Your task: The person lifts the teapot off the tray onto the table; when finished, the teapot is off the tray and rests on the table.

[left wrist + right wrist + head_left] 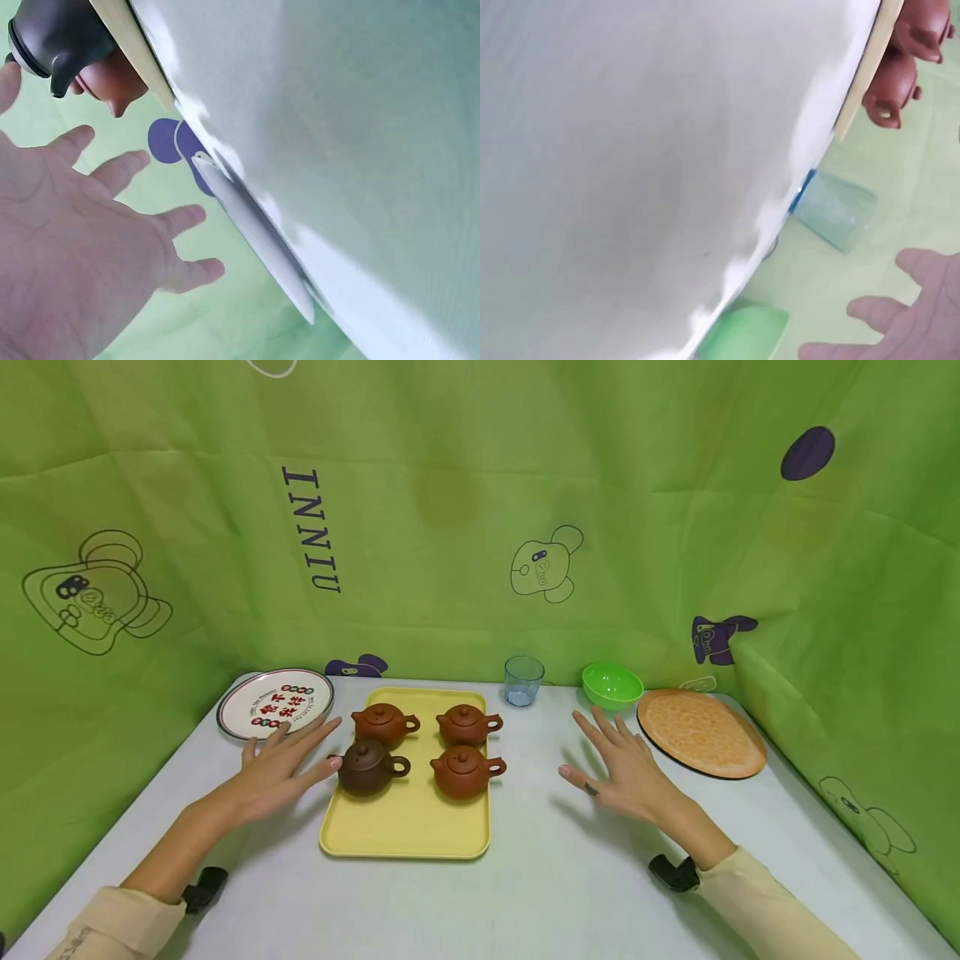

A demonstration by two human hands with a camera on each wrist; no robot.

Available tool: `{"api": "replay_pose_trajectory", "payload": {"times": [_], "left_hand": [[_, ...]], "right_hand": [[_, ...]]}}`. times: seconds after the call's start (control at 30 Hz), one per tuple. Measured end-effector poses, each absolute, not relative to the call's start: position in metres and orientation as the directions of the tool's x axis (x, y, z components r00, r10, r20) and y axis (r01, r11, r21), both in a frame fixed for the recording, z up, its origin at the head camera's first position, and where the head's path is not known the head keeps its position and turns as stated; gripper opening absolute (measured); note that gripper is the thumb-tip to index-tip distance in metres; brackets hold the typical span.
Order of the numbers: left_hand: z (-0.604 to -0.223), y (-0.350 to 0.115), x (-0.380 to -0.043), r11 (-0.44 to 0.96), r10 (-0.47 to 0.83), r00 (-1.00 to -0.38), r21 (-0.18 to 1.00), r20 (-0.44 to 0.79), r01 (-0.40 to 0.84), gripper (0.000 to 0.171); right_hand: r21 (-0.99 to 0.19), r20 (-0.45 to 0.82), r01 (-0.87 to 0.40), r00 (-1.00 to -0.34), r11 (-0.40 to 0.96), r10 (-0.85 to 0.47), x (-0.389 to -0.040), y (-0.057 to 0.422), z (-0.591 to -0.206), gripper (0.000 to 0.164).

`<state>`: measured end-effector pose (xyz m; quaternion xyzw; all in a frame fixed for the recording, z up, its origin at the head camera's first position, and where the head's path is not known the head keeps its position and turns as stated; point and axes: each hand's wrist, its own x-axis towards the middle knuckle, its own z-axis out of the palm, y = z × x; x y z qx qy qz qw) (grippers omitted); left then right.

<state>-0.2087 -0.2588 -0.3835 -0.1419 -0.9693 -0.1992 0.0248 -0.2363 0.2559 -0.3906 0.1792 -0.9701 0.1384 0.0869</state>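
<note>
Spread wide, my left hand (273,774) hovers left of a yellow tray (408,831), its thumb near the spout of a dark brown teapot (365,768). Three reddish-brown teapots share the tray: one at back left (382,724), one at back right (463,727) and one at front right (461,773). In the left wrist view the palm (67,240) shows with fingers apart and nothing held. My right hand (626,772) is held over the table right of the tray, fingers spread, holding nothing. Part of that hand (922,322) appears in the right wrist view.
A white plate (243,714) with red lettering lies at back left. Along the back stand a clear bluish glass (522,681) and a green bowl (612,685). A round orange-tan board (701,732) lies at right. Green printed cloth (450,527) surrounds the white table (562,885).
</note>
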Motion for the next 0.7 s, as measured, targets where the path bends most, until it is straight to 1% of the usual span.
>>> {"api": "replay_pose_trajectory", "payload": {"times": [0.2, 0.3, 0.47, 0.7], "left_hand": [[-0.383, -0.262, -0.212, 0.851, 0.329, -0.943, 0.414, 0.060, 0.323, 0.085], [-0.382, -0.263, -0.214, 0.832, 0.357, -0.933, 0.438, 0.048, 0.341, 0.088], [-0.383, -0.264, -0.215, 0.799, 0.400, -0.915, 0.466, 0.057, 0.379, 0.090], [-0.387, -0.264, -0.219, 0.773, 0.456, -0.885, 0.449, 0.096, 0.448, 0.089]], "right_hand": [[-0.257, 0.215, -0.387, -0.916, 0.886, -0.338, -0.236, 0.250, -0.390, 0.089], [-0.268, 0.217, -0.395, -0.913, 0.878, -0.345, -0.236, 0.246, -0.390, 0.090], [-0.293, 0.229, -0.420, -0.903, 0.859, -0.364, -0.236, 0.238, -0.390, 0.090], [-0.316, 0.224, -0.438, -0.896, 0.841, -0.382, -0.235, 0.229, -0.389, 0.090]]}}
